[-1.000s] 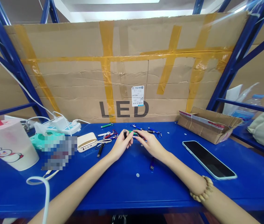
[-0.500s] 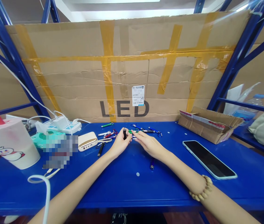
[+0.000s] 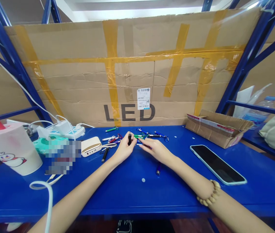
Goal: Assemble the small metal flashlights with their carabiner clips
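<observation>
My left hand (image 3: 124, 146) is closed around a small black cylinder (image 3: 130, 139) that looks like a mini flashlight, held upright with its top showing. Just to the right is my right hand (image 3: 158, 149), its fingers bent together and pointing left. A thin silvery bit shows at those fingertips; whether it is held or lies behind them is unclear. Behind both hands lie several small metal cylinders with clips, among them a green one (image 3: 112, 129) and a blue one (image 3: 160, 133). A black one (image 3: 105, 154) lies left of my left hand, and a dark blue one (image 3: 158, 169) sits below my right wrist.
On the blue shelf (image 3: 118, 194) a white power bank (image 3: 91, 146), a power strip (image 3: 79, 132) and a drink cup (image 3: 18, 158) stand at left. A phone (image 3: 217, 164) and an open cardboard box (image 3: 220, 129) are at right. A large cardboard sheet (image 3: 84, 84) closes the back.
My right hand's fingers have drawn in and curled, and the hand has shifted slightly right, away from the left. The left hand still grips the black cylinder.
</observation>
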{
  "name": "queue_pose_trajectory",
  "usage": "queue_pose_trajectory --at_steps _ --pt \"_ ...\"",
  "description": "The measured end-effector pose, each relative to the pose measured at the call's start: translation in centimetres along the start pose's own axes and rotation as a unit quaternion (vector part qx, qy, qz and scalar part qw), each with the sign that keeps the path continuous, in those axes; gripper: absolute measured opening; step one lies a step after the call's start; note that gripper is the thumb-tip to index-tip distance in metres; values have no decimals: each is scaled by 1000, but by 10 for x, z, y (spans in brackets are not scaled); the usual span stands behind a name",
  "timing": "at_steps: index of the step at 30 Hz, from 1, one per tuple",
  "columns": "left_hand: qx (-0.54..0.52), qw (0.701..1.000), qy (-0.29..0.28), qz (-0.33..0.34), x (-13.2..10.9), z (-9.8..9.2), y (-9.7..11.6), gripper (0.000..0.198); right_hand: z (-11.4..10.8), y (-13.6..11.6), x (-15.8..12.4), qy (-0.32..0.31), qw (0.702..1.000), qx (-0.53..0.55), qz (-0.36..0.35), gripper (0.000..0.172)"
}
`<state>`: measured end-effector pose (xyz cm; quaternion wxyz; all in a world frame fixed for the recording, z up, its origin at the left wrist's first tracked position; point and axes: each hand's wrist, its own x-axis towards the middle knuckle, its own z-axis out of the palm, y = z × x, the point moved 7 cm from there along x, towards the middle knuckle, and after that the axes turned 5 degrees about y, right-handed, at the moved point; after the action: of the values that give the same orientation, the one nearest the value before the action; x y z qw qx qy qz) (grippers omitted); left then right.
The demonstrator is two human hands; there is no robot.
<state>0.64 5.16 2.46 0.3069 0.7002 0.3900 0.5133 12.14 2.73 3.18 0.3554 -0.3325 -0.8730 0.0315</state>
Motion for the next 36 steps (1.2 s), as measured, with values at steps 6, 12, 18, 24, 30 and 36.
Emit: queue_pose_trajectory --at_steps 6,12,18,24,30,36 --pt "-12 1000 12 -5 1 -1 -3 22 -1 -3 2 -17 1000 -19 13 35" --pt "5 1000 -4 2 -3 3 3 21 -1 -7 2 -25 999 -33 1 29" --pt "15 1000 3 6 -2 1 3 21 -1 -6 2 -11 1000 -26 -11 26" --pt "29 1000 10 1 1 -1 -5 19 4 -5 2 -28 999 -5 -17 27" --pt "43 999 11 16 0 -1 -2 19 4 -5 1 -12 1000 -14 -3 24" --pt "60 998 4 34 -3 2 8 22 0 -6 2 17 999 -34 13 24"
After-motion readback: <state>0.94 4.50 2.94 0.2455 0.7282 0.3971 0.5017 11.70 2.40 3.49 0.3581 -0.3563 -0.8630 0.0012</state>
